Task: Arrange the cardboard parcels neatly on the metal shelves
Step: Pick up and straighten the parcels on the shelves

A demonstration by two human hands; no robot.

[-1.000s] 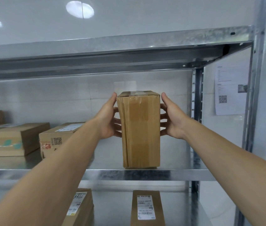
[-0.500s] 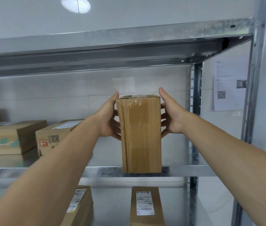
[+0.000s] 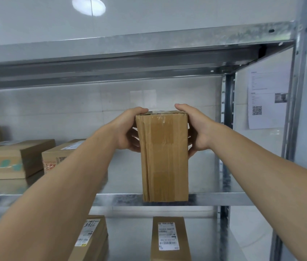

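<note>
A tall brown cardboard parcel (image 3: 164,157) with tape down its front stands upright at the front edge of the middle metal shelf (image 3: 214,198). My left hand (image 3: 128,130) grips its left side near the top, thumb over the top edge. My right hand (image 3: 196,129) grips the right side the same way. The fingers behind the parcel are mostly hidden.
Two flat parcels (image 3: 11,159) (image 3: 60,157) lie on the same shelf to the left. On the shelf below lie two labelled parcels (image 3: 90,240) (image 3: 169,238). An upper shelf beam (image 3: 130,46) runs overhead. A steel upright (image 3: 228,129) stands right of the parcel, with a paper notice (image 3: 267,98) on the wall beyond.
The parcel sits slightly lower in view. Both thumbs have slid up and curled over its top edge. It stays upright at the shelf's front edge.
</note>
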